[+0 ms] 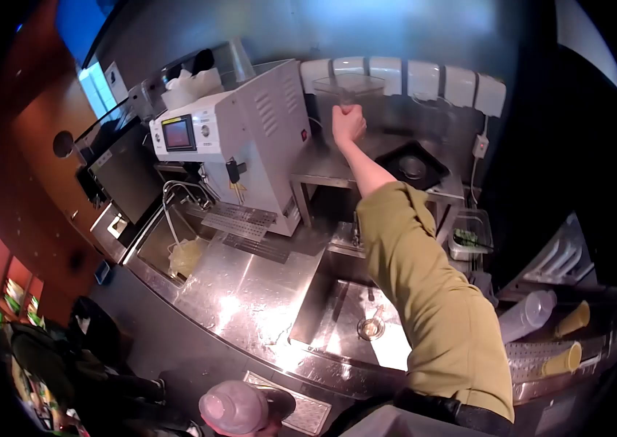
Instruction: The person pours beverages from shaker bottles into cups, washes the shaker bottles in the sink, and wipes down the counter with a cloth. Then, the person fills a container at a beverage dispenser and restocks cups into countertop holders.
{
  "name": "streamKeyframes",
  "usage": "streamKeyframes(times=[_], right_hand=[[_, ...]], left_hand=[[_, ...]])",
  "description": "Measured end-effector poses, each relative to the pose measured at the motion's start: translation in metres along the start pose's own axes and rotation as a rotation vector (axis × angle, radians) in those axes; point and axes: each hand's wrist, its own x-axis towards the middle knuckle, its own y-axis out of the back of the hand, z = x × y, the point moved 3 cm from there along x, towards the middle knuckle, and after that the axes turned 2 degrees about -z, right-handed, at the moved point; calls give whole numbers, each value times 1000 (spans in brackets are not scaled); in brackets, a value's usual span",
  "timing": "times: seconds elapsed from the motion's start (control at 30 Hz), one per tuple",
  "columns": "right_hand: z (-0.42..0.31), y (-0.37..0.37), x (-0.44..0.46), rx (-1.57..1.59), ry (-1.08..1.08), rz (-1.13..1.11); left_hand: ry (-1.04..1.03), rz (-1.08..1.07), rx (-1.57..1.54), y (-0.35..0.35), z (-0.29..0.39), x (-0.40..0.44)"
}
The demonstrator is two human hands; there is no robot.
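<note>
My right hand (349, 124) reaches far forward over the steel shelf, its fingers closed. It is at the front of a clear plastic container (329, 89) by the back wall; what the fingers hold is hidden. At the bottom edge, a translucent plastic shaker (234, 406) with a rounded top is held low in my left hand (273, 427), which is mostly cut off. To the right of my right forearm, a black tray (436, 172) carries a round clear dish (412, 167).
A white machine (268, 109) with a small screen stands left of the shelf. Below are a steel counter (243, 291) and a sink (312, 313). At right sit a tub of green leaves (469, 244), a large clear cup (528, 315) and yellow cups (562, 360). Dark-clothed legs (115, 390) appear lower left.
</note>
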Motion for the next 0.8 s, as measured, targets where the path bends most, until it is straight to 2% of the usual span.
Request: streamKeyframes(times=[0.07,0.1,0.17,0.23,0.3,0.37,0.4,0.53,0.57,0.6,0.67,0.77,0.8], right_hand=[[-17,45,-16,-28,83,81],[-24,68,-31,31,124,47],[-34,112,-64,298,241,-35],[-58,177,-101,475,253,-79],[-64,244,-137,746,142,-189],[-62,319,-171,959,-85,-436],[-60,361,-184,1014,-131,-483],[-34,502,-219,761,10,-772],[-29,535,-232,841,-107,-828],[-27,580,-237,789,-157,-852],[-17,673,-241,689,-171,-848],[-26,822,-252,501,-347,-851],[-16,856,-254,422,-181,-728]], left_hand=[[-15,8,29,9,6,-4],[-21,-18,39,11,11,-5],[-64,-64,53,6,18,-7],[-96,-147,42,-12,26,-8],[-128,-270,28,-47,33,-9],[-142,-434,-12,-88,36,-23],[-143,-516,-35,-108,37,-34],[-147,-802,-121,-178,44,-100],[-140,-868,-146,-191,44,-119],[-140,-924,-169,-207,49,-144],[-138,-1032,-227,-238,57,-198],[-120,-1168,-318,-283,77,-288],[-109,-1204,-350,-297,81,-313]])
